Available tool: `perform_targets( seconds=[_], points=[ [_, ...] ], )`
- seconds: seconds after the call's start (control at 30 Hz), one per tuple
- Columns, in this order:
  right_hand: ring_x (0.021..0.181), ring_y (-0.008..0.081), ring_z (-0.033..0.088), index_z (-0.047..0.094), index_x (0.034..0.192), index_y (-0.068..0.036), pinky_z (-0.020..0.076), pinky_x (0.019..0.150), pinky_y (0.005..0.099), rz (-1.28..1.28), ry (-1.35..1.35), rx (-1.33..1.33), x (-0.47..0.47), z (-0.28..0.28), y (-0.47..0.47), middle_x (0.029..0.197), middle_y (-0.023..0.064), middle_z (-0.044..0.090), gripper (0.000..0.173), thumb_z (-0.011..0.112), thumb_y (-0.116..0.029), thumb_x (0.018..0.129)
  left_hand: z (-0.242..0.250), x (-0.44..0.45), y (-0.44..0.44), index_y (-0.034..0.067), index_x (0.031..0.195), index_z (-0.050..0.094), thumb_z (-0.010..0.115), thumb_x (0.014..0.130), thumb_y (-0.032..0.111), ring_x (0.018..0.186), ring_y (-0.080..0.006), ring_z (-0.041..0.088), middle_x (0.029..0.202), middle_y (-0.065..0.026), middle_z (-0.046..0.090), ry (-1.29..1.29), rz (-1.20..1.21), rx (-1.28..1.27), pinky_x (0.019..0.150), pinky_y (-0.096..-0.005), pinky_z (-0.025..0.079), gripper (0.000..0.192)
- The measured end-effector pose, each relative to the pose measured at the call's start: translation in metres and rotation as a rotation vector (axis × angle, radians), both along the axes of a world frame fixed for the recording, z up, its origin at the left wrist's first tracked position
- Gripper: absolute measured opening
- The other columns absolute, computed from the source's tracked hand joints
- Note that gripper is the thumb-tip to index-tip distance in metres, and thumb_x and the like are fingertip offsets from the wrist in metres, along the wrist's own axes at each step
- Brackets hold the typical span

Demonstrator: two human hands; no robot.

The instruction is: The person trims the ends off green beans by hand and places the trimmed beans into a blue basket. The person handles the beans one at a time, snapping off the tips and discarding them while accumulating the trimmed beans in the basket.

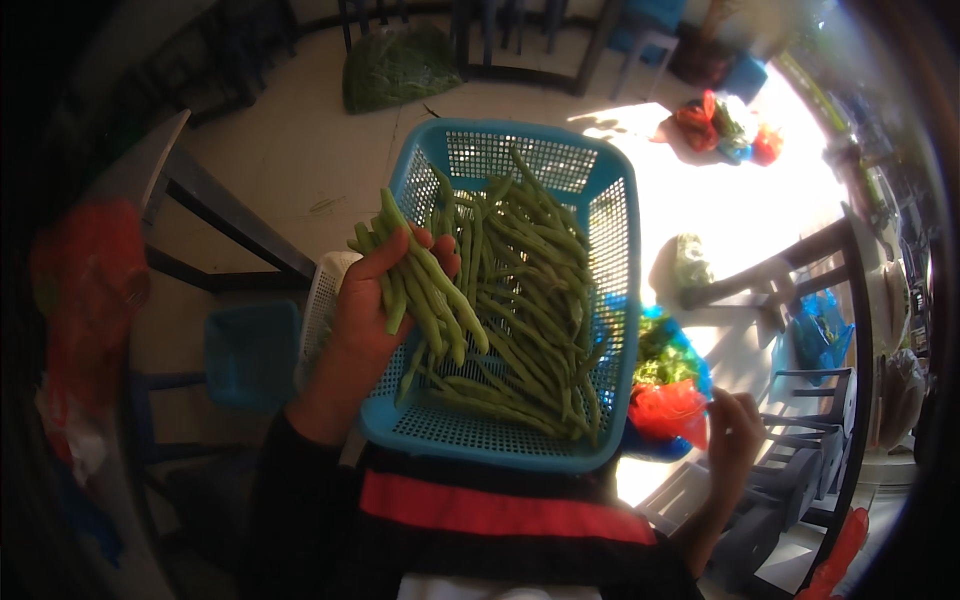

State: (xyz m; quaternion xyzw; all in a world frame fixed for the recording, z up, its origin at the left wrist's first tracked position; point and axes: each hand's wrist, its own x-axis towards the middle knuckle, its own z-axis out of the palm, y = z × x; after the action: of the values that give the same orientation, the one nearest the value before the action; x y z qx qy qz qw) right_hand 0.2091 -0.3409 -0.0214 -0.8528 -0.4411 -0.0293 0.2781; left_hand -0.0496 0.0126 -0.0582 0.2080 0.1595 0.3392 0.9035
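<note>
My left hand [367, 300] is closed around a bunch of green beans [431, 292], raised over the left side of a blue plastic basket [495, 457]. The basket has perforated walls and sits before me, close to my body. Many more green beans [532, 285] lie inside it, mostly lengthwise and some crossing. To the right of the basket, apart from it, is my right hand [733, 427], its fingers bent towards each other. Whether something small is between those fingertips cannot be made out. Behind that hand are a red plastic bag [667, 412] and leafy greens [664, 352] in a blue bag.
A bag of greens [397, 67] lies on the tiled floor ahead. More plastic bags [720, 127] stand in bright sunlight at the upper right. A blue bin [251, 352] and a table frame [225, 217] are on the left; grey stools [802, 457] are at right.
</note>
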Motion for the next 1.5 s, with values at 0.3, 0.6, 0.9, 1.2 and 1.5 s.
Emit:
perform_targets(
  seconds=[0.3,0.6,0.9,1.2,1.5],
  points=[
    [0.072,0.0259,0.070,0.069,0.108,-0.005,0.0552,0.064,0.0386,0.249,0.033,0.134,-0.021,0.002,0.135,0.100,0.0130,0.068,0.026,0.072,-0.009,0.083,-0.015,0.002,-0.003,0.006,0.114,0.053,0.066,0.092,0.015,0.088,-0.0201,0.066,0.084,-0.0033,0.062,-0.049,-0.164,-0.057,0.090,-0.0448,0.054,0.027],
    [0.076,0.0286,0.065,0.069,0.086,-0.005,0.0551,0.066,0.0410,0.459,-0.239,-0.419,-0.023,-0.023,0.244,0.100,0.0124,0.065,0.005,0.068,-0.009,0.083,0.000,0.007,-0.019,0.003,0.110,0.054,0.066,0.089,0.007,0.077,-0.0203,0.067,0.092,-0.0108,0.066,0.261,-0.219,0.068,0.075,-0.0384,0.059,0.024],
    [0.074,0.0301,0.068,0.072,0.100,-0.004,0.0553,0.064,0.0385,0.618,0.264,0.020,-0.087,-0.019,0.141,0.085,0.0130,0.066,0.015,0.072,-0.011,0.086,0.006,0.014,-0.026,0.000,0.108,0.059,0.070,0.086,0.005,0.080,-0.0200,0.068,0.100,-0.0150,0.068,0.356,-0.250,0.270,0.071,-0.0342,0.058,0.024],
    [0.075,0.0346,0.066,0.066,0.114,-0.006,0.0533,0.064,0.0422,0.736,0.266,0.201,-0.068,0.023,0.153,0.089,0.0137,0.063,0.026,0.064,-0.010,0.088,0.027,0.021,-0.060,0.002,0.103,0.067,0.075,0.067,0.003,0.078,-0.0258,0.067,0.091,-0.0095,0.066,0.517,0.143,1.945,0.066,-0.0360,0.053,0.037],
    [0.078,0.0393,0.065,0.062,0.097,-0.003,0.0508,0.064,0.0477,0.667,0.175,-0.096,-0.074,0.020,0.138,0.088,0.0180,0.063,0.014,0.062,-0.012,0.086,0.024,0.021,-0.063,0.002,0.096,0.064,0.067,0.060,-0.002,0.079,-0.0297,0.064,0.093,-0.0112,0.064,0.552,0.201,2.162,0.066,-0.0401,0.049,0.037]
  ],
)
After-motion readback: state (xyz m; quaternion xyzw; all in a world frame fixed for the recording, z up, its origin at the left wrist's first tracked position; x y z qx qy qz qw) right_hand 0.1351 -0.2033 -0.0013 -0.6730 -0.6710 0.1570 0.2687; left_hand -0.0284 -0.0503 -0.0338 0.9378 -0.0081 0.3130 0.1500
